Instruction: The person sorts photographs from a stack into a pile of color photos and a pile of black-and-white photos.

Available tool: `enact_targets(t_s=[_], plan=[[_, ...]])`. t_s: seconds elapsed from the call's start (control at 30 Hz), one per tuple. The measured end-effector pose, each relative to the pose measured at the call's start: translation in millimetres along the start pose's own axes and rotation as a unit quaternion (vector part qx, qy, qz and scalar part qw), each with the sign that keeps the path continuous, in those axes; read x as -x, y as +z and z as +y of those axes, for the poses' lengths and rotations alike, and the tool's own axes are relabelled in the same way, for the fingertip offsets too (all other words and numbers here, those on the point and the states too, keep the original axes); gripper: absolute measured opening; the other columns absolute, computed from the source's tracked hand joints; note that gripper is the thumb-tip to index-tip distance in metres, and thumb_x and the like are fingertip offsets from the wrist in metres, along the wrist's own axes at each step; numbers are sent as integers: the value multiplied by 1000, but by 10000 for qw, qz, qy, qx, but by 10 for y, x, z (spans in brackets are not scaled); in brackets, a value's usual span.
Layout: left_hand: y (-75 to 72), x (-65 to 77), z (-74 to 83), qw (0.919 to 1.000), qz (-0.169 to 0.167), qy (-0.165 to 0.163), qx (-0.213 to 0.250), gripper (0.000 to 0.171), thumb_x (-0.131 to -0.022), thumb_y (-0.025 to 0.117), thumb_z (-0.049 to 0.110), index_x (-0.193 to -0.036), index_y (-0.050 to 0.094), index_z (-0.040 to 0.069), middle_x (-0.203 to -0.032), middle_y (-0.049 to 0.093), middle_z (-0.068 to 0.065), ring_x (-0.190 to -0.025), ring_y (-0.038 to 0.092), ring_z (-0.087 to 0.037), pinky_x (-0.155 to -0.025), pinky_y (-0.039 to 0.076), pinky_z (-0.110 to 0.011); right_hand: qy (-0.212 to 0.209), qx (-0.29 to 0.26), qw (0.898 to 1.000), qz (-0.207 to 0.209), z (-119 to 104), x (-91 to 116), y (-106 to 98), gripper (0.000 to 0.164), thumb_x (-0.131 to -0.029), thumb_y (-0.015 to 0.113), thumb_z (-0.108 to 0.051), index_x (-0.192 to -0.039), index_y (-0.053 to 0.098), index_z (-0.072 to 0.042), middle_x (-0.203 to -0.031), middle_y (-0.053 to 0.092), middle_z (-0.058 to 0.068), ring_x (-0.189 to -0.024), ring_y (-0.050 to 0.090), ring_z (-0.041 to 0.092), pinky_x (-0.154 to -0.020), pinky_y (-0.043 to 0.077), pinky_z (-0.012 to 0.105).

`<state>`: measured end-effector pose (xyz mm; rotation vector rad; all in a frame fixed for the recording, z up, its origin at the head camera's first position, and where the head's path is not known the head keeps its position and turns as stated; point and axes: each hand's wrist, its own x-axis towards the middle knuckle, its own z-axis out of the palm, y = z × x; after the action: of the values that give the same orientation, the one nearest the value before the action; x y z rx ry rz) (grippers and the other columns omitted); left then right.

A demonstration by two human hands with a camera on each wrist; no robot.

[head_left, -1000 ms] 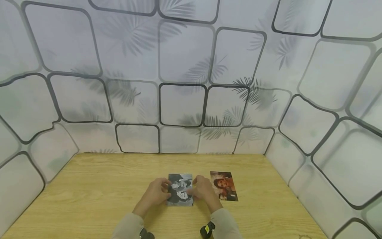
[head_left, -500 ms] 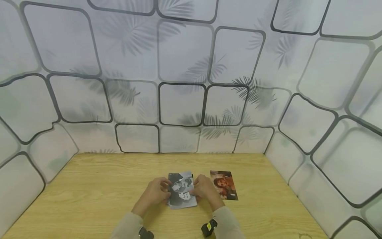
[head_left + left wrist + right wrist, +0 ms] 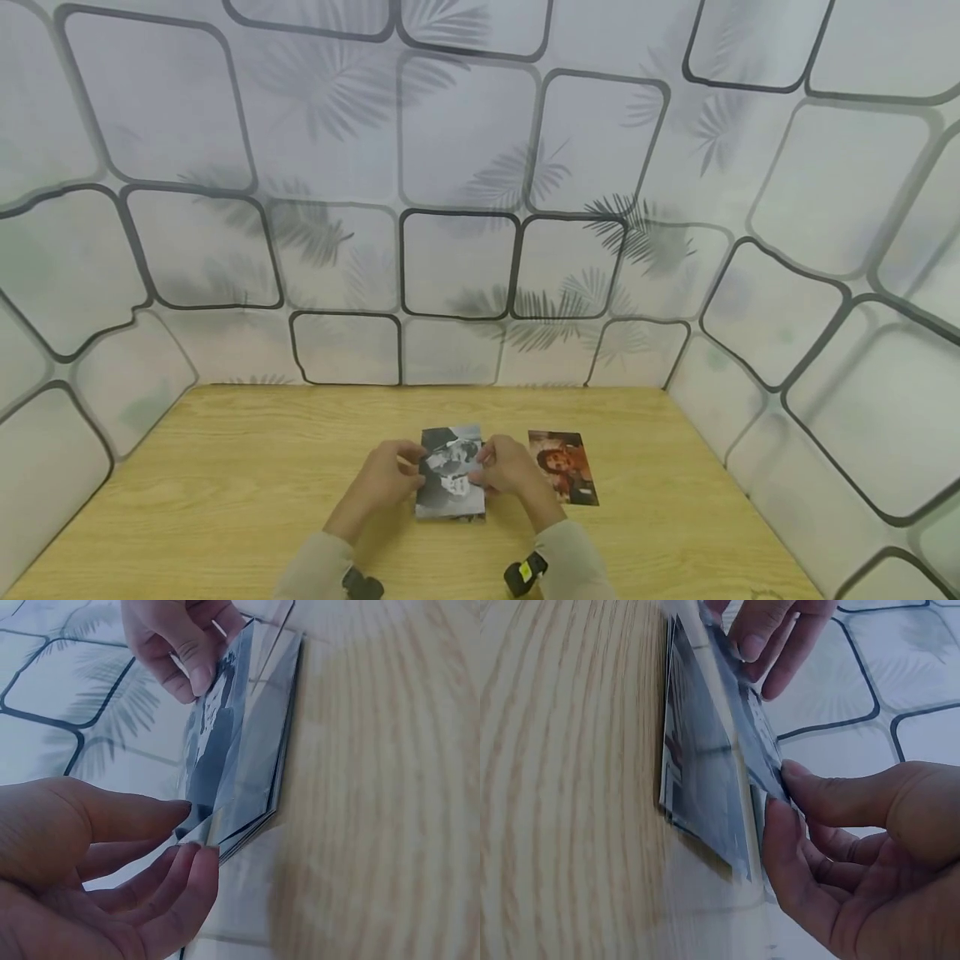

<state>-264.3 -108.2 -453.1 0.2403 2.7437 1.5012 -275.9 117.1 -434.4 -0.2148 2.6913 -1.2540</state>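
Note:
A black-and-white photo (image 3: 452,483) is held up between both hands over the middle of the table. My left hand (image 3: 386,477) pinches its left edge, and the right hand (image 3: 513,467) pinches the opposite edge. Both wrist views show a small stack of glossy photos (image 3: 271,742) lying on the wood just below the raised one. In the right wrist view the thumb lies on the photo's face with a finger behind it. A colour photo (image 3: 570,468) of a person in red lies flat, right of the right hand.
The light wood table (image 3: 262,467) reaches back to a patterned cloth wall (image 3: 457,262), which also closes in the left and right sides. Each wrist wears a small dark camera (image 3: 525,573).
The black-and-white photo, earlier lined up with the stack, tilted and shifted right, then swung back left and away. A strip of the photo beneath now shows at its near edge.

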Motion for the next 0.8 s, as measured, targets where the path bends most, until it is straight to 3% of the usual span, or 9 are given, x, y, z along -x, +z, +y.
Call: enact_targets(t_s=[0.23,0.4,0.57,0.8], plan=[[-163,-5,21,9993,91,-240,268,39,-81,75,-10,-118,71,-2,-117,68,-19,-93,72,-24,-66,65,-32,-343,-493,9981,130,-65,-18,112,26,-87,79,-3,-107,63,2,-88,63,10,-65,68,20,-61,62,33],[-290,-1,9,9988,115,-339,338,39,-80,74,-10,-119,71,-3,-117,68,-21,-91,72,-24,-65,65,-32,-599,-531,9967,145,-127,-37,199,26,-88,77,-1,-109,63,4,-88,64,11,-65,68,23,-58,61,33],[-426,6,-25,9989,102,-342,301,40,-80,74,-10,-120,70,-5,-118,68,-23,-91,73,-25,-67,65,-34,-694,-637,9955,112,-200,-74,311,28,-88,76,0,-114,64,4,-93,63,13,-68,66,16,-60,62,29],[-642,19,-84,9990,104,-383,209,43,-82,71,-10,-125,67,-7,-123,64,-28,-94,73,-29,-68,65,-35,-760,-434,9961,125,-364,-163,464,33,-88,75,0,-119,64,3,-94,62,10,-72,67,16,-62,58,30]])
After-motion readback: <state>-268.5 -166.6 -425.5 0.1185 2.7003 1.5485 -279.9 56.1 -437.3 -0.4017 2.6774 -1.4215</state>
